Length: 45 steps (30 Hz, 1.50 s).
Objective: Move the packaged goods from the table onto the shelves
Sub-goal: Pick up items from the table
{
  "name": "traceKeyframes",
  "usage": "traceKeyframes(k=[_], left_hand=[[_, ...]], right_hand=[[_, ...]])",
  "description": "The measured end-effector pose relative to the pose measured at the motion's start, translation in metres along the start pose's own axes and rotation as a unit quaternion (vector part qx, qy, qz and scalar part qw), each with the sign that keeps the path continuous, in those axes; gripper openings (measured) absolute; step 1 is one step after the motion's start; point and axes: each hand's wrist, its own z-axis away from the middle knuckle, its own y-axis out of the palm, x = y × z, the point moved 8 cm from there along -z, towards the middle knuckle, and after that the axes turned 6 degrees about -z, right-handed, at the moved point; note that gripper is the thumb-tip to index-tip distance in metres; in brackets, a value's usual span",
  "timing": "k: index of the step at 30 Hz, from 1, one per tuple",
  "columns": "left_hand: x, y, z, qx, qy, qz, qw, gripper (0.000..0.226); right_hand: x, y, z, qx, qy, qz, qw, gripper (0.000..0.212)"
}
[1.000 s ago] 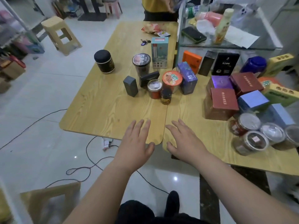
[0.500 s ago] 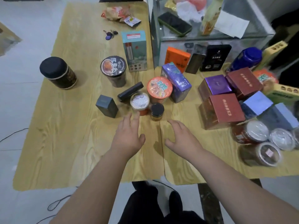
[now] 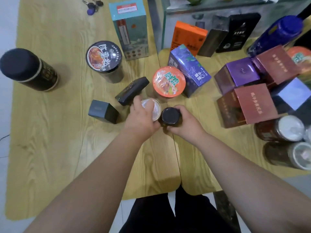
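Two jars stand side by side on the table (image 3: 50, 132): the left grip (image 3: 141, 118) is curled round the silver-lidded jar (image 3: 154, 109), the right grip (image 3: 186, 125) wraps the black-lidded jar (image 3: 170, 116), both just beside the orange noodle cup (image 3: 168, 82).

Two tables (image 3: 50, 132) butted, seam down the middle. At the seam: sealed tub (image 3: 155, 109) on the left, small jar (image 3: 170, 116) just beside it on the right. The left hand (image 3: 141, 118) sits on the tub, the right hand (image 3: 186, 123) round the jar. Just behind both is the noodle cup (image 3: 169, 81). Left of that cup the flat box (image 3: 133, 90); left of the tub the cube box (image 3: 102, 111). Further back: second cup (image 3: 103, 56), tall carton (image 3: 130, 29). Far left – canister (image 3: 28, 69). Right table: cluster of boxes (image 3: 252, 101), with jars (image 3: 284, 128) on their near side.
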Motion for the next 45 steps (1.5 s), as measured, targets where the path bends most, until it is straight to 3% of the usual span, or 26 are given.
traceKeyframes(k=[3,7,12,14,17,19,21,23,25,29,34,37,39,41,45], left_hand=[[0.005,0.018,0.039,-0.026,0.033,0.126,0.991,0.070],[0.010,0.050,0.086,0.007,-0.031,0.336,0.941,0.098],[-0.001,0.055,0.098,-0.003,-0.104,0.368,0.924,0.092],[-0.005,0.058,0.106,0.003,-0.145,0.407,0.902,0.092],[-0.012,0.060,0.133,-0.014,-0.208,0.504,0.838,0.085],[-0.020,0.063,0.158,-0.043,-0.228,0.610,0.757,0.088],[-0.034,0.065,0.183,-0.067,-0.225,0.714,0.660,0.104],[-0.050,0.063,0.208,-0.094,-0.225,0.759,0.604,0.117],[-0.067,0.060,0.230,-0.115,-0.218,0.775,0.582,0.115],[-0.080,0.045,0.277,-0.188,-0.192,0.788,0.554,0.087],[-0.069,0.032,0.371,-0.329,-0.241,0.751,0.519,0.072],[-0.065,0.027,0.447,-0.422,-0.256,0.722,0.485,0.064],[-0.066,0.022,0.508,-0.491,-0.269,0.695,0.452,0.057],[-0.076,0.027,0.571,-0.540,-0.284,0.658,0.442,0.052],[-0.122,0.065,0.704,-0.614,-0.316,0.611,0.387,0.064]], right_hand=[[-0.011,-0.003,0.019,0.045,0.000,0.016,0.999,0.071],[-0.034,-0.004,0.052,0.084,0.011,0.002,0.996,0.073],[-0.056,-0.003,0.070,0.144,0.027,-0.040,0.988,0.070],[-0.059,-0.006,0.076,0.181,0.049,-0.069,0.980,0.065],[-0.050,-0.019,0.089,0.233,0.072,-0.132,0.961,0.055],[-0.043,-0.023,0.101,0.257,0.098,-0.251,0.928,0.050],[-0.036,-0.022,0.115,0.266,0.162,-0.384,0.869,0.040],[-0.025,-0.020,0.128,0.277,0.179,-0.428,0.841,0.033],[-0.008,-0.017,0.143,0.311,0.155,-0.405,0.846,0.035],[0.027,-0.012,0.172,0.370,0.082,-0.313,0.871,0.030],[0.067,0.018,0.232,0.420,-0.003,-0.230,0.878,0.033],[0.092,0.053,0.296,0.497,-0.001,-0.230,0.837,0.033],[0.107,0.078,0.346,0.542,-0.015,-0.214,0.812,0.047],[0.115,0.099,0.407,0.602,-0.061,-0.168,0.778,0.058],[0.099,0.124,0.544,0.707,-0.066,-0.110,0.695,0.041]])
